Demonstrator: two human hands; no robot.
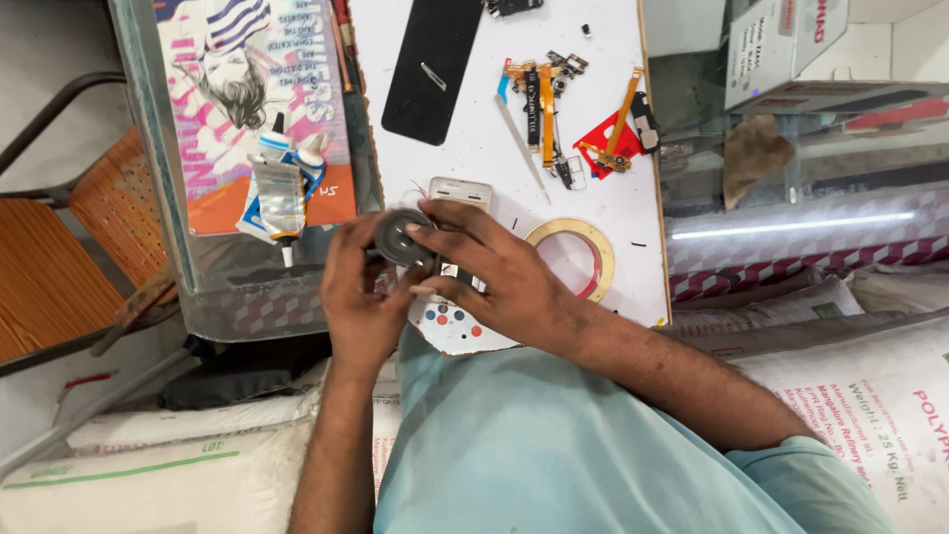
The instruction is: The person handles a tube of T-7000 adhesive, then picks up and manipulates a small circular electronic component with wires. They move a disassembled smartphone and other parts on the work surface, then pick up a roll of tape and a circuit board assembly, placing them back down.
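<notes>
On the white board (613,198), the tape ring (571,259) lies right of both hands; tweezers (522,148) and flex cables (549,109) lie behind it, the phone back cover (432,69) further left, a glue tube (280,198) beyond the board's left edge.

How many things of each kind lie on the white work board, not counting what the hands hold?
Black flat panel: 1
Tape ring: 1
Tweezers: 1
Orange flex cables: 2
Red piece: 1
Total: 6
</notes>
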